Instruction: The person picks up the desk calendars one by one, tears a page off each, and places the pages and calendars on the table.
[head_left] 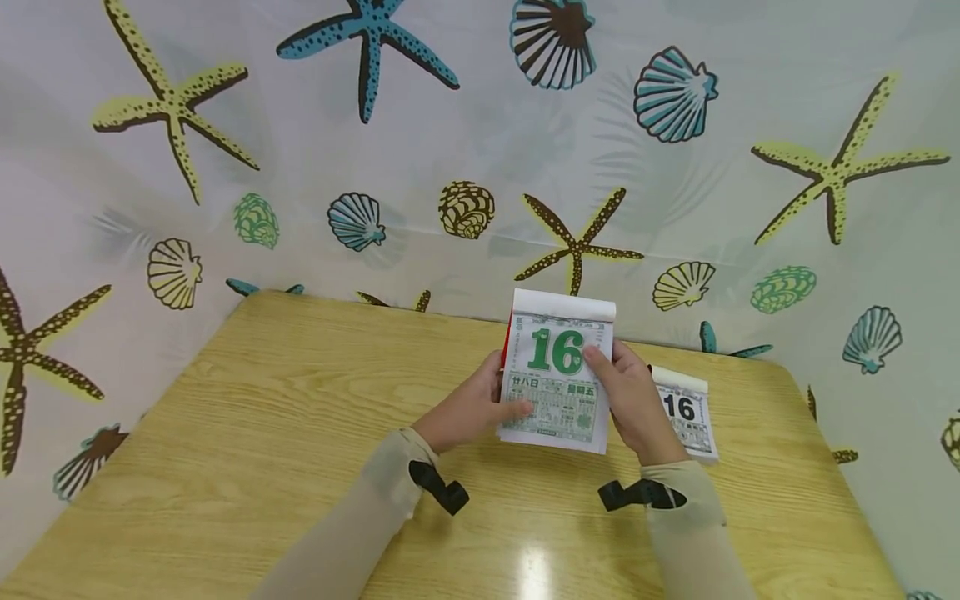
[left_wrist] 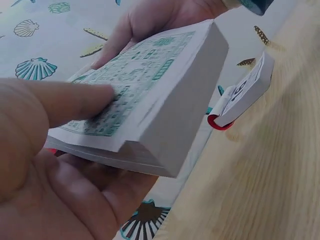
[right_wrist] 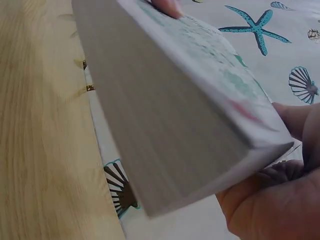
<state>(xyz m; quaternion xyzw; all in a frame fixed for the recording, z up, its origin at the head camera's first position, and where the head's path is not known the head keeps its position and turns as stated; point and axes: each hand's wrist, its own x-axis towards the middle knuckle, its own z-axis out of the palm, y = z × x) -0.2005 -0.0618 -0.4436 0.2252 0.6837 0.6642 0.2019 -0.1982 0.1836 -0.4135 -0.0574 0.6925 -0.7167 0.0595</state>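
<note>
A thick tear-off calendar with a green 16 on its top page is held up over the table between both hands. My left hand grips its lower left side, thumb across the printed page and fingers beneath the block. On the opposite side my right hand grips the edge, its thumb on the page beside the number. The left wrist view shows the thick page block with a lifted corner at the bottom. Behind the right wrist, a smaller tear-off calendar with a black 16 lies on the table, partly hidden.
The wooden table spreads out under both arms. A cloth printed with starfish and shells hangs behind it and along the sides. Each wrist wears a black strap, the left strap and the right strap.
</note>
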